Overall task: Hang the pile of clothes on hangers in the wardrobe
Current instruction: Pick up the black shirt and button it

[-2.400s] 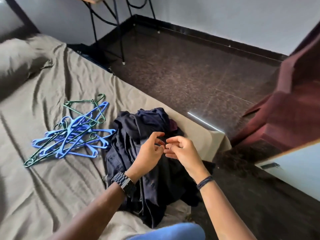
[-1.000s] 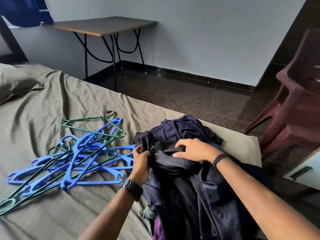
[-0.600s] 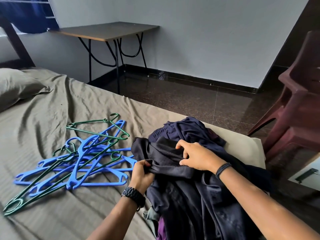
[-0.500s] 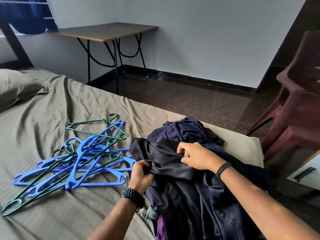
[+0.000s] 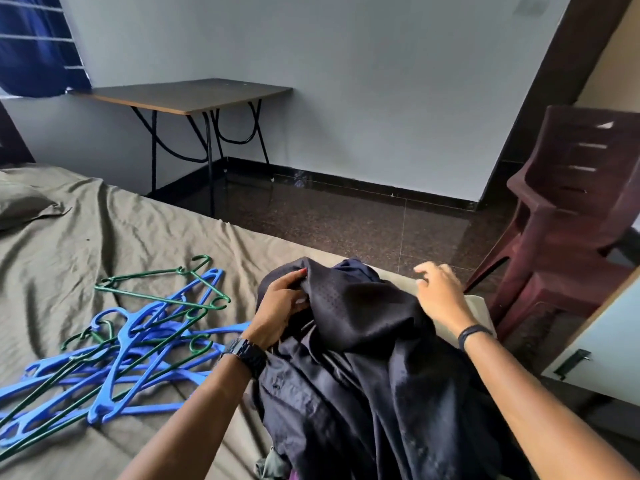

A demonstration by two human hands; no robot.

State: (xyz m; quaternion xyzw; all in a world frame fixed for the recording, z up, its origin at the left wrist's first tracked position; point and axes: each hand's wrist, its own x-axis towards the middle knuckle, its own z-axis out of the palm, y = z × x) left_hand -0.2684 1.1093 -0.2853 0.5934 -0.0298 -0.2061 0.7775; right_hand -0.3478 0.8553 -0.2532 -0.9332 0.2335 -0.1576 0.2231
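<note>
A pile of dark navy clothes [image 5: 363, 375] lay heaped on the near right part of the bed covered with an olive-grey sheet [image 5: 86, 237], close to its right edge. The left hand [image 5: 282, 308], with a black watch [image 5: 247, 351] on its wrist, gripped the top garment, a navy mesh-textured piece [image 5: 356, 306], with its fingers curled into a fold at the garment's upper left edge, so that grip was closed on the fabric. The right hand [image 5: 438, 294], with a dark band [image 5: 472, 336] on its wrist, hovered over the upper right side of the pile; its fingers were loosely bent and blurred, and they held nothing, so that grip was open. Whether its palm touched the cloth could not be told.

To the left of the pile, a tangle of blue and green plastic hangers [image 5: 114, 351] lay on the sheet, the nearest blue ones reaching just beside the left wrist. A pillow in the same olive cover [image 5: 20, 206] sat at the far left. Beyond the bed stood a folding counter with a brown top and black metal legs [image 5: 187, 95] against the pale wall, and a maroon plastic chair [image 5: 568, 216] stood on the dark floor at the right. A white door with a black handle [image 5: 602, 344] showed at the right edge.
</note>
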